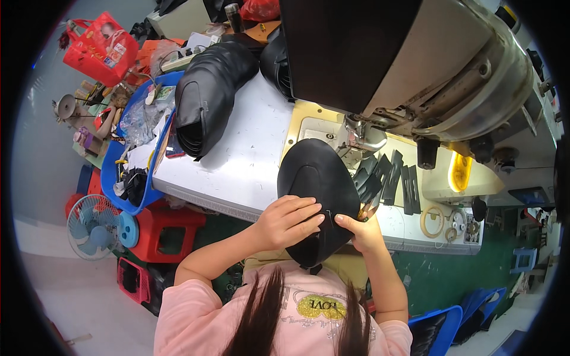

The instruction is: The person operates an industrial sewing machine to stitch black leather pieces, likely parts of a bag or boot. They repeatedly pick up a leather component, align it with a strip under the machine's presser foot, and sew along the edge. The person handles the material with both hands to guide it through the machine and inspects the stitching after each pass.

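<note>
A black leather piece point(317, 178), oval with a curved seam line and a small metal-coloured mark, is held tilted between my body and the sewing machine point(362, 136). My left hand point(291, 221) grips it from the left, with bent fingers pressed onto its face. On its right edge my right hand point(361, 228) holds on, thumb on top and the other fingers mostly hidden. A small pointed tool, perhaps thread snips point(369, 210), shows by the right fingers. Beside it lie several narrow black strips point(389, 178) on the machine bed.
On the white table point(249, 136) lies a stack of similar black pieces point(208, 95). A blue tray point(110, 160) full of scraps adjoins the table's left end. Below are a red stool point(169, 228) and a fan point(94, 227). The large machine head overhangs the right side.
</note>
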`<state>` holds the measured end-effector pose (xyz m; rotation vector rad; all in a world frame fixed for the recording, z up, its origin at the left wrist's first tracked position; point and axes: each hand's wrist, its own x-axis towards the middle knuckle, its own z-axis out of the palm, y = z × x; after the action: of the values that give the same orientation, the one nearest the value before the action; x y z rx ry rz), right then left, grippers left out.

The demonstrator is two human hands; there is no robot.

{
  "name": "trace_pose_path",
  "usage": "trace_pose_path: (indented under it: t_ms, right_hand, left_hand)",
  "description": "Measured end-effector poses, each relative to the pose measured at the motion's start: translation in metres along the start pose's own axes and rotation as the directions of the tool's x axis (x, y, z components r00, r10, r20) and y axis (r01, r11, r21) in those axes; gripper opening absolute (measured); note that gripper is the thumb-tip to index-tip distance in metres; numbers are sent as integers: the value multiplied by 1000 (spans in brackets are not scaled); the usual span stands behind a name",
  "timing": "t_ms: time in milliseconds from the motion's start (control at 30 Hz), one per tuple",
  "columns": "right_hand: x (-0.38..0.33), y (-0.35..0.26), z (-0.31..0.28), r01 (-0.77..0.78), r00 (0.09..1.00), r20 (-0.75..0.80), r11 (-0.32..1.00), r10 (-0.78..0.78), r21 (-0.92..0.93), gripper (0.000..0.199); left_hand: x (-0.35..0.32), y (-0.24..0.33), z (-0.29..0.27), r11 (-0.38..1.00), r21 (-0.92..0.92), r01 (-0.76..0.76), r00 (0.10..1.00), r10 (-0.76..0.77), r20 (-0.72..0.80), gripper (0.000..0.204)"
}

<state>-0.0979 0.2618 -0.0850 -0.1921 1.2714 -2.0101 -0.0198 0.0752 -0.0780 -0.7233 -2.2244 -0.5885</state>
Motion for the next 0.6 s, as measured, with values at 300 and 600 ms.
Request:
trace_pose_path:
  t_ms: [300, 600]
  right_hand:
    - [1, -2, -2, -44, 999, 5, 999, 44, -29, 24]
    - [4, -11, -5, -61, 998, 27, 996, 63, -66, 28]
  left_hand:
    - [7, 0, -16, 997, 50, -51, 975, 39, 221, 29]
    - [13, -7, -22, 995, -12, -97, 954, 96, 285, 31]
